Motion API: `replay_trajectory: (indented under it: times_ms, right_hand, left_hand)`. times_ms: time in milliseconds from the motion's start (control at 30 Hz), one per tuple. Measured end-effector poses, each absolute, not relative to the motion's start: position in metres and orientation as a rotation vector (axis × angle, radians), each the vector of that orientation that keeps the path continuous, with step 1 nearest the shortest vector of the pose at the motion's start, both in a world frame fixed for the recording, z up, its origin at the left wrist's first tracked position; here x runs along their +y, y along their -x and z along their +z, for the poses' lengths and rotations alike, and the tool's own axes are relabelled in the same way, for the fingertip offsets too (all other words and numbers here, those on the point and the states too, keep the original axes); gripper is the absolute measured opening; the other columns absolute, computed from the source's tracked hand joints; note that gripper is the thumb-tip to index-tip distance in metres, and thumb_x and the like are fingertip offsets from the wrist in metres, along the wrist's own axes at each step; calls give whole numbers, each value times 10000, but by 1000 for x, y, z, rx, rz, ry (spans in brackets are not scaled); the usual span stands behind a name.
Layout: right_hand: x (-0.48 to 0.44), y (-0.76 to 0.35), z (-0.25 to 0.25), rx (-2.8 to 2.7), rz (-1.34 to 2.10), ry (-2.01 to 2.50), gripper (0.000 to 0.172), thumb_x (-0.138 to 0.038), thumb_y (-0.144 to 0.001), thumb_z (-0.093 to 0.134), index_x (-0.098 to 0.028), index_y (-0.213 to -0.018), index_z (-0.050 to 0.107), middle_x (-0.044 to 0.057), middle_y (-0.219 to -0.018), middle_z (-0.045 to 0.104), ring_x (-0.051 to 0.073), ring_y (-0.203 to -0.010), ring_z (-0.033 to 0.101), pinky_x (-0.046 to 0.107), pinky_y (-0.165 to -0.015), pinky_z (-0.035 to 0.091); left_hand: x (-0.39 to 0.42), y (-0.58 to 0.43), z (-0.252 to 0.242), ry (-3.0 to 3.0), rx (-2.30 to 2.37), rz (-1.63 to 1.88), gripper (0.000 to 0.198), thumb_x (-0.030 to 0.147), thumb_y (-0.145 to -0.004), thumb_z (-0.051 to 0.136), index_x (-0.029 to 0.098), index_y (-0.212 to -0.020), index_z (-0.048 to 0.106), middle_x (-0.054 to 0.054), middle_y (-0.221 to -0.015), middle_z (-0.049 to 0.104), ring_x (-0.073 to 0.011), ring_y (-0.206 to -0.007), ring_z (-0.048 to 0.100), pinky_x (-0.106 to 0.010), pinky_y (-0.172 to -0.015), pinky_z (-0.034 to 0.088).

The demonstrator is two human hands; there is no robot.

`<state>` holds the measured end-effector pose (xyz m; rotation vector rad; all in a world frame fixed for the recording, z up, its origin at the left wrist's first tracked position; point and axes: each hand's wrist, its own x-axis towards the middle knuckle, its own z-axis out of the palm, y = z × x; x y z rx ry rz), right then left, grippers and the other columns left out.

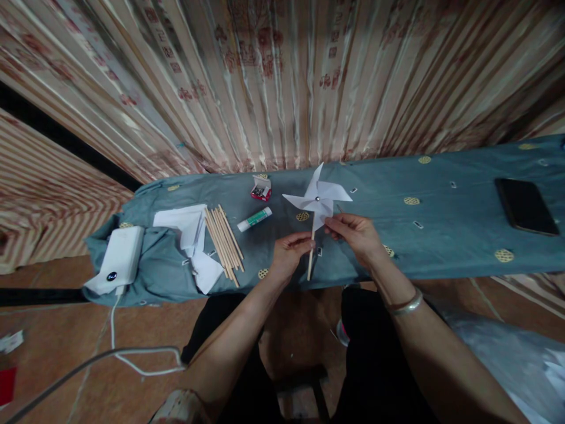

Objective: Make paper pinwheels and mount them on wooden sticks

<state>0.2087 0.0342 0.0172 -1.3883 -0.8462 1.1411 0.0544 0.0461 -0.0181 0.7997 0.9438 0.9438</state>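
Note:
A white paper pinwheel (325, 193) with a silver pin at its centre stands on a thin wooden stick (309, 265). My left hand (289, 254) is closed round the stick below the blades. With finger and thumb, my right hand (353, 234) pinches the edge of the lowest blade. To the left lie a glue stick (255, 219) with a green label and an open small red box (261, 189) of metal pins. Farther left is a bundle of several wooden sticks (222, 244) beside folded white paper (180, 222).
A blue-green cloth (459, 235) with yellow patterns covers the narrow table. At its left end sits a white power bank (122, 254) with a cable (112, 330) hanging down. A black phone (525, 206) lies at the right. Striped curtains (282, 82) hang behind.

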Motion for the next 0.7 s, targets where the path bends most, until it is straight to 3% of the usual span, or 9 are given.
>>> replay_trajectory:
  times_ms: [300, 700]
  right_hand:
    - [36, -204, 14, -929, 1129, 1406, 435, -586, -496, 849, -193, -542, 667, 7, -533, 638, 91, -467, 478, 242, -461, 389]
    - [31, -207, 25, -1032, 1017, 1442, 505, -658, -504, 822, -198, -469, 615, -16, -463, 563, 73, -427, 396, 242, -418, 294]
  left_hand:
    - [45, -53, -19, -820, 930, 949, 328, 309, -474, 892, 178, -752, 779, -6, -686, 725, -116, -616, 611, -260, -702, 512]
    - [47, -49, -17, -817, 953, 951, 327, 298, -482, 889, 169, -761, 778, -12, -683, 724, -118, -607, 609, -270, -701, 512]
